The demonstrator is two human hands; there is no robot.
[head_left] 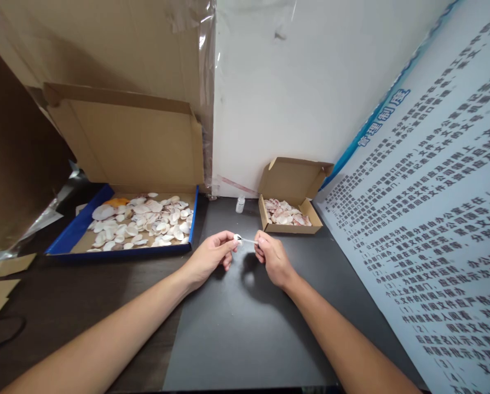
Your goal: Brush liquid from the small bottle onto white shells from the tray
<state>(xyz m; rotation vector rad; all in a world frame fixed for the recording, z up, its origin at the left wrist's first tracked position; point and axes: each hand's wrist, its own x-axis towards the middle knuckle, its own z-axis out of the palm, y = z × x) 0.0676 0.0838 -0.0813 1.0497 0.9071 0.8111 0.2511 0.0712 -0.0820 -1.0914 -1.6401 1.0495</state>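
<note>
The left hand [212, 254] pinches a small white shell [237, 237] between thumb and fingertips, with the remaining fingers loosely curled below. The right hand [271, 255] is closed around one end of a thin, pale stick [249, 241], thumb and forefinger in front, the other fingers folded in. The stick lies nearly level and points left toward the shell; whether its tip touches the shell cannot be determined at this size. Both hands are positioned above a dark grey mat [232, 334], which covers part of a dark wood-grain table [146, 334]. A small clear bottle [240, 206] stands upright on the mat, beyond the hands and between the two boxes. To the left, a large blue-edged box [121, 254] with its lid raised contains many loose shells [146, 219], mostly white, and one orange piece [116, 202]. To the right, a small cardboard box [294, 229], lid also raised, contains white and reddish shells. A printed panel [433, 208] stands along the right side.
</note>
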